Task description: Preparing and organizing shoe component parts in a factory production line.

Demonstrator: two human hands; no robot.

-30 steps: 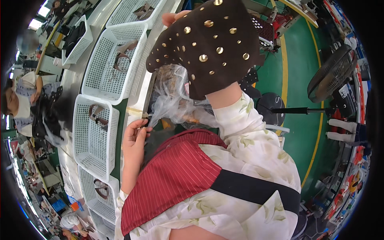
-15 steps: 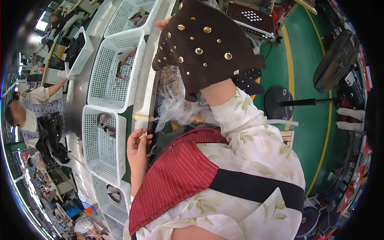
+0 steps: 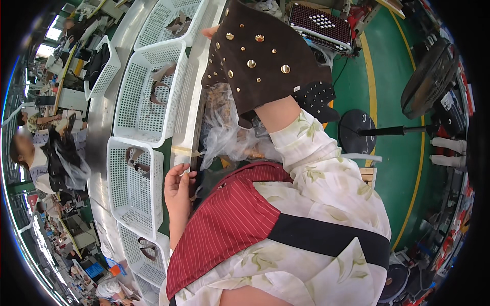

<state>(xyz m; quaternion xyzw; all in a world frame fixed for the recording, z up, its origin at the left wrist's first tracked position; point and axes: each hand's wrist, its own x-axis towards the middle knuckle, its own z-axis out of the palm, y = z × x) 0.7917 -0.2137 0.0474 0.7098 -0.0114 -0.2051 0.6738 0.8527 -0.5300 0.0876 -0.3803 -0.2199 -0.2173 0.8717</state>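
A dark brown piece of leather or fabric with round gold studs (image 3: pixel 270 53) drapes over my right forearm and hides most of my right hand (image 3: pixel 209 32). Only some fingertips show at its upper left edge, holding it up. Near the bench edge my left hand (image 3: pixel 178 196) has its fingers pinched around a small whitish thing (image 3: pixel 184 173), too small to name. Crumpled clear plastic (image 3: pixel 222 132) lies between the two hands. Beneath my right arm sits another dark studded piece (image 3: pixel 316 96).
White perforated baskets (image 3: pixel 162 117) with brown strap-like pieces line the metal bench (image 3: pixel 102 153) on my left. Across it a person (image 3: pixel 38 158) handles dark material and clear plastic. A beaded seat cover (image 3: pixel 321 25) lies ahead right; a black floor fan (image 3: pixel 426 76) stands at right.
The studded piece has shifted slightly, its lower right edge pulling back to bare more of the dark studded piece beneath. My left hand keeps its pinch. The person opposite has moved dark material and plastic.
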